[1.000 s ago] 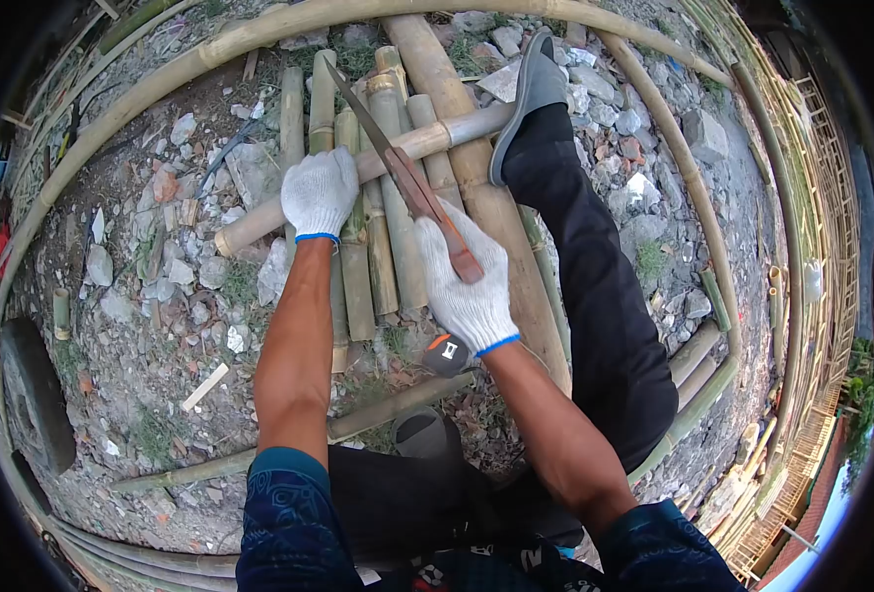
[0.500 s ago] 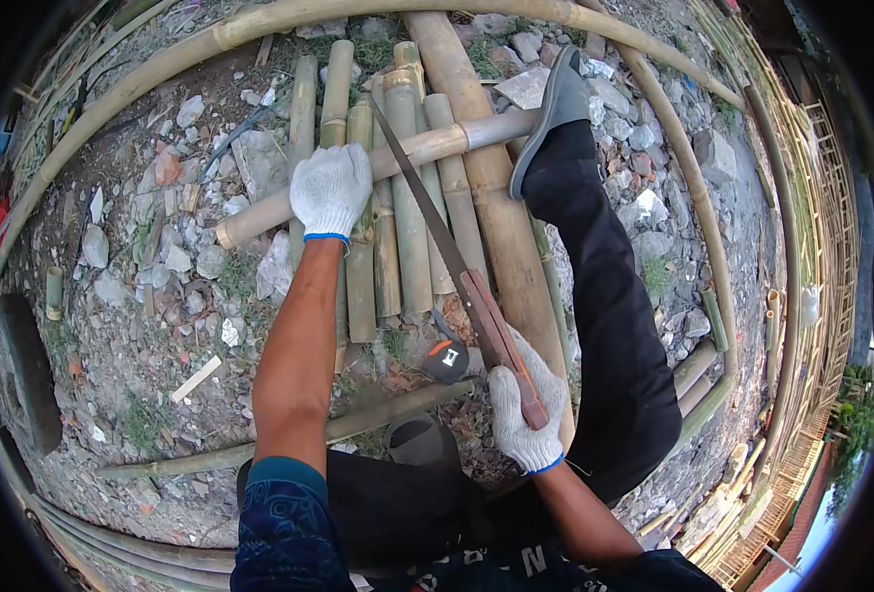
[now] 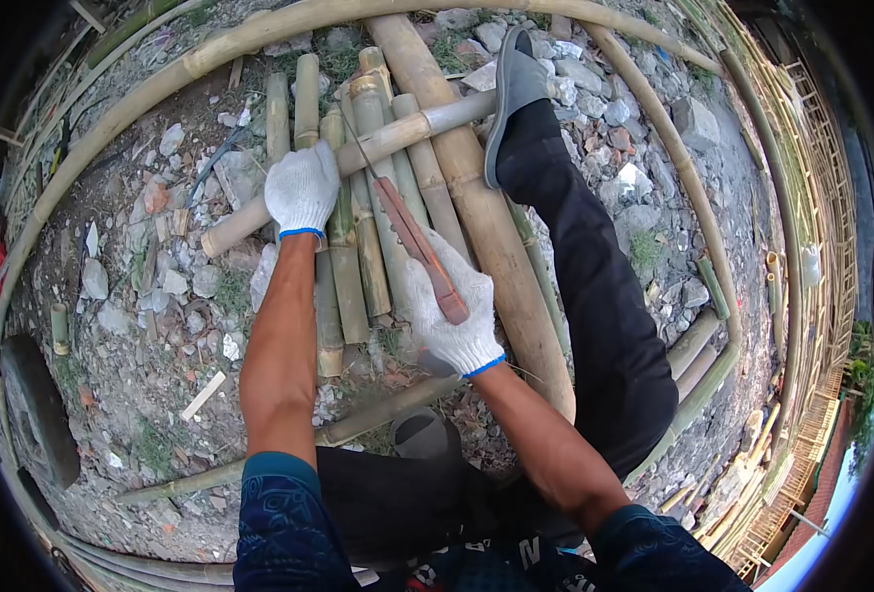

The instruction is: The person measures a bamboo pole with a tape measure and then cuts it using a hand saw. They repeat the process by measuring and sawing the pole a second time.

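My left hand (image 3: 302, 189), in a white knit glove, is closed around a bamboo pole (image 3: 398, 136) that lies crosswise and slants up to the right. My right hand (image 3: 450, 301), gloved too, grips the wooden handle of a hand saw (image 3: 407, 225). Its thin dark blade (image 3: 355, 138) crosses the pole just right of my left hand. Whether the teeth have cut into the pole cannot be made out. A shoe (image 3: 519, 84) on my outstretched leg is against the pole's far end. Beneath the pole lie several cut bamboo lengths (image 3: 351, 286) side by side.
A thick bamboo trunk (image 3: 506, 266) runs lengthwise beside my leg, under the pole. Long curved bamboo (image 3: 250, 35) borders the far side. Broken stones (image 3: 595, 84) and rubble cover the ground. A dark block (image 3: 37, 409) stands at left; another bamboo stick (image 3: 388, 403) lies near my knees.
My right hand has pushed the saw forward and to the left, bringing its handle close to the pole. The orange-and-black tape measure is now mostly hidden behind that hand. My left hand keeps its hold.
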The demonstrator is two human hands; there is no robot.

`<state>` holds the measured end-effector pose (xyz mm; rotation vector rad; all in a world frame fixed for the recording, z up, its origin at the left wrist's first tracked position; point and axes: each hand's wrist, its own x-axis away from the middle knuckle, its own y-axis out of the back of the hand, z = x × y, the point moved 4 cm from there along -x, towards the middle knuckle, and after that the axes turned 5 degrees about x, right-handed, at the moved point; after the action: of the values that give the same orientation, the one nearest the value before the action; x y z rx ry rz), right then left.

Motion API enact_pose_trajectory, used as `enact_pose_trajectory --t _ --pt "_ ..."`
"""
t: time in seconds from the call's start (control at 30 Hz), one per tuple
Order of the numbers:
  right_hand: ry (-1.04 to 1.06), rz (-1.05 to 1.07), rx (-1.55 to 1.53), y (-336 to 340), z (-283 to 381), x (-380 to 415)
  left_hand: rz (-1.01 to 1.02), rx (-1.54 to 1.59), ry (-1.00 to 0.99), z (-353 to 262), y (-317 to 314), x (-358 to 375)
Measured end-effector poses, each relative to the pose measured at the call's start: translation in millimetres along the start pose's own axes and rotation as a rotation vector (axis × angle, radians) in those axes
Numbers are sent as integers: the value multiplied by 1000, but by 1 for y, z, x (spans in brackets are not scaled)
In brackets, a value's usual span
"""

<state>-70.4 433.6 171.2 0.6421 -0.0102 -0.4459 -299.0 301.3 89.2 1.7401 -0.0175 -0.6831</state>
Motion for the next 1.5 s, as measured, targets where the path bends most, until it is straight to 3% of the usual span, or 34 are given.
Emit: enact_pose_trajectory --t 0.1,0.23,0.3,0.33,0.47,0.57,0.8,0.9,1.0,1.17,1.5 --pt "96 22 158 -8 -13 6 -3 27 -67 3 -2 -3" --pt "-124 42 -89 11 -12 24 30 126 59 -14 15 17" --pt "-29 1 -6 21 -7 32 76 162 11 -13 18 16" --pt "-84 34 -55 22 -5 33 98 175 -14 -12 19 16" --pt "2 -11 -22 35 -6 43 293 142 48 -10 14 9" --pt "-74 41 -26 47 -1 48 327 167 -108 -7 9 16" --pt "-28 48 -29 51 -8 56 318 266 -63 -6 22 10" --pt "-83 65 -75 50 -7 59 234 211 -203 -5 31 2" --pt "-112 89 -85 42 -15 60 237 160 -217 -5 37 -7" --pt "38 10 -58 33 -24 66 296 110 -112 3 30 -18" --pt "27 46 -46 38 -19 70 473 123 -94 3 31 -27"
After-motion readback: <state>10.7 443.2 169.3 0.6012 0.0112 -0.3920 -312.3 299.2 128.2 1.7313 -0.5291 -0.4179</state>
